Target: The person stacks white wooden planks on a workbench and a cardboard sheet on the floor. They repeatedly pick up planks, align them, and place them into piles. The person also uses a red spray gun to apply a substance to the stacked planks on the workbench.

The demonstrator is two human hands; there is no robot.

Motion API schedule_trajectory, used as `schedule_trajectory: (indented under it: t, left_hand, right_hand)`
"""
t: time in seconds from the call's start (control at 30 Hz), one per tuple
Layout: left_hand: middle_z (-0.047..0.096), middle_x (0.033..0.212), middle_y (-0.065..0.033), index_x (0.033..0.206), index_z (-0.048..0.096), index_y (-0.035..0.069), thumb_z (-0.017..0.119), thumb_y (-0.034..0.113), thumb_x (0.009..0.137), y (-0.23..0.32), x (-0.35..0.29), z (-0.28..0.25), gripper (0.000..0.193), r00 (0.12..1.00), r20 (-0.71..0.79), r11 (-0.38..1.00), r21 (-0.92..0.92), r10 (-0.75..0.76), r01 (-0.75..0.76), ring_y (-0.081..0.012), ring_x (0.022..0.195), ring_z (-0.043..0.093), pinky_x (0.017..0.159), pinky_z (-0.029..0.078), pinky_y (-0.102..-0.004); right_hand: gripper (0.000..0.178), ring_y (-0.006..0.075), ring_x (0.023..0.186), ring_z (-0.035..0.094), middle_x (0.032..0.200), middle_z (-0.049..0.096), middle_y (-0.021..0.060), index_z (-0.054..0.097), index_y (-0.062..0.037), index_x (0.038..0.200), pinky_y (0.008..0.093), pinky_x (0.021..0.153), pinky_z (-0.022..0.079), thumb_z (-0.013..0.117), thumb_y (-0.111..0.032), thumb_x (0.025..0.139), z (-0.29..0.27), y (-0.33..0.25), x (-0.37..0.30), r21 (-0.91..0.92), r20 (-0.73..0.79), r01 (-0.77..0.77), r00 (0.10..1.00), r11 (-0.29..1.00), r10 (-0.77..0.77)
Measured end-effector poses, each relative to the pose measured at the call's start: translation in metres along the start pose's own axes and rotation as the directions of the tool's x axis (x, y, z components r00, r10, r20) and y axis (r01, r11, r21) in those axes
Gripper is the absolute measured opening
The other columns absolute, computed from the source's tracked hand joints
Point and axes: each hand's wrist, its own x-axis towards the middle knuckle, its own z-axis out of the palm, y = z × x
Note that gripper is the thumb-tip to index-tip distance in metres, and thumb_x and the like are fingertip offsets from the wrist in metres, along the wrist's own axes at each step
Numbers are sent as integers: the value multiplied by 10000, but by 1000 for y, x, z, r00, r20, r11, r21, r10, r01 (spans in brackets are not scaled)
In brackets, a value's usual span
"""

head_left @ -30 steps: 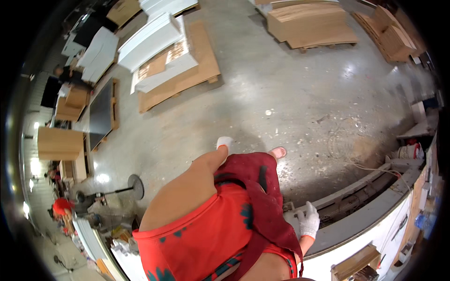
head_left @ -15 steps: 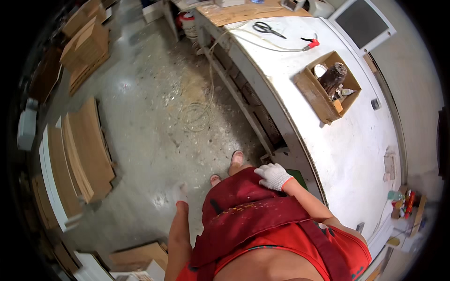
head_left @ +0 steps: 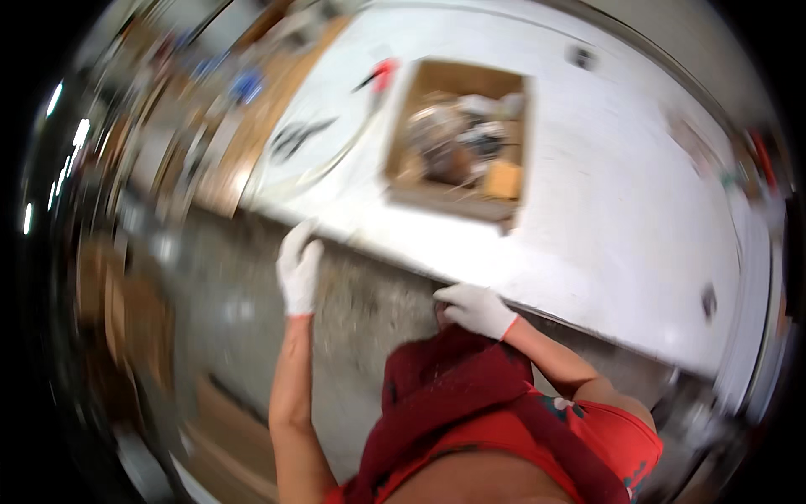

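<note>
Both my hands wear white knit gloves with red cuffs. My left hand (head_left: 299, 267) is raised just short of the white table's (head_left: 588, 244) near edge, its fingers apart and nothing in them. By the same edge, further right, my right hand (head_left: 476, 309) hangs in front of my dark red apron (head_left: 457, 378); it looks empty, fingers loosely bent. On the table stands an open cardboard box (head_left: 445, 204) with a brown lump, a yellow-orange block (head_left: 502, 180) and blurred small items. Left of it lie black scissors (head_left: 300, 137) and a red-ended tool (head_left: 384, 74) on a pale hose (head_left: 336, 160).
A brown board (head_left: 231, 172) adjoins the table at its left end. Cardboard stacks (head_left: 138, 315) and flat panels (head_left: 227, 437) stand on the floor to the left. A small dark object (head_left: 581, 56) lies at the table's back. Motion blurs much of the view.
The view has swung right, so the table now lies across in front of me. My left hand has risen from my side toward the table edge. My right hand has left the apron's side.
</note>
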Motion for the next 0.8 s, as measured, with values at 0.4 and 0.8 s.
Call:
schedule_trajectory:
  t: [0.4, 0.8]
  left_hand:
    - [575, 694, -44, 958, 599, -10, 606, 286, 921, -209, 243, 109, 298, 834, 552, 951, 256, 4, -174, -153, 571, 517, 529, 436, -302]
    - [377, 627, 72, 1090, 598, 61, 525, 278, 999, -45, -14, -22, 246, 864, 451, 759, -476, -222, 443, -29, 508, 330, 453, 264, -199]
  right_hand:
    - [424, 347, 1127, 586, 1209, 631, 160, 601, -79, 1268, 436, 992, 458, 533, -203, 868, 34, 9, -107, 95, -362, -417, 831, 904, 422]
    - [574, 233, 965, 673, 1189, 666, 128, 553, -15, 1312, 336, 853, 532, 658, -381, 883, 121, -33, -50, 569, -328, -180, 845, 802, 423]
